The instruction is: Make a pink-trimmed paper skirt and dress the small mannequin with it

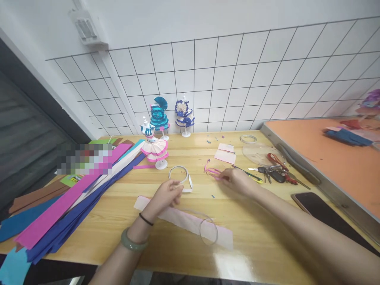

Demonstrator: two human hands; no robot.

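1. We find the pale strip [185, 219] flat on the counter [113, 225], its edge pink; we take it as our landmark.
2. The right hand [223, 176] is beyond the strip's right half, fingertips drawn together on the pink trimmings [211, 171]. We judge this a pinch, and the step in hand to be handling these thin pieces.
3. We advise gathering the trimmings as one bundle, with light fingertip pressure, as thin pieces look likely to tear or trail.
4. The left hand [175, 190] hangs over the strip's left half, fingers curled, beside the tape roll [178, 166] and its loose white tail. We cannot tell whether it pinches the tail.
5. We recommend keeping that tail off the strip; should it be sticky, it could catch and crease the paper.
6. We note a clear ring [217, 230] over the strip's right end; forearms should pass above it without dragging.
7. Two cut pieces [225, 157] lie beyond the strip, past the trimmings. We advise lifting the bundle straight up, so that these pieces stay undisturbed.
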